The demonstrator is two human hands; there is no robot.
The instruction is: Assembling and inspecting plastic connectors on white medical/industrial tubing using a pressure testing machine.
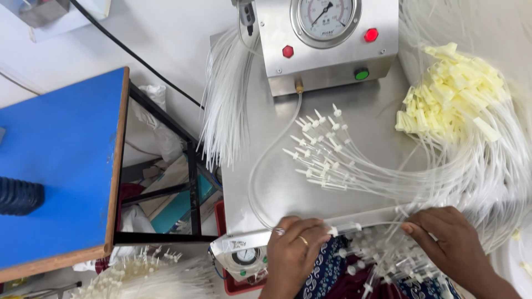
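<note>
Head view looks down on two hands at the near edge of a steel surface [366, 116]. Left hand [296, 249] lies knuckles up, a ring on one finger, its fingers curled and pinching a white tube connector [333, 231] between thumb and fingertips. Right hand [446, 241] sits just beside it to the right, palm down, fingers bent, thumb and forefinger closed on a thin clear tube [382, 224] that runs across to the connector.

Below and between both hands hangs a cluster of white-tipped tubes [382, 260], too many and too tangled to count, over patterned dark cloth.

Just left of the left hand sits one small round gauge [245, 257].

Beyond the hands a fan of clear tubes with white pointed tips [321, 149] spreads over the steel, roughly two dozen tips. Farther right lies a heap of pale yellow caps [451, 91], too many to count.

Farthest off stands one steel box [327, 39] with one dial, two red buttons and one green button. A bundle of white tubes [224, 105] hangs to its left.

Well left of the hands is one blue board [55, 166].
</note>
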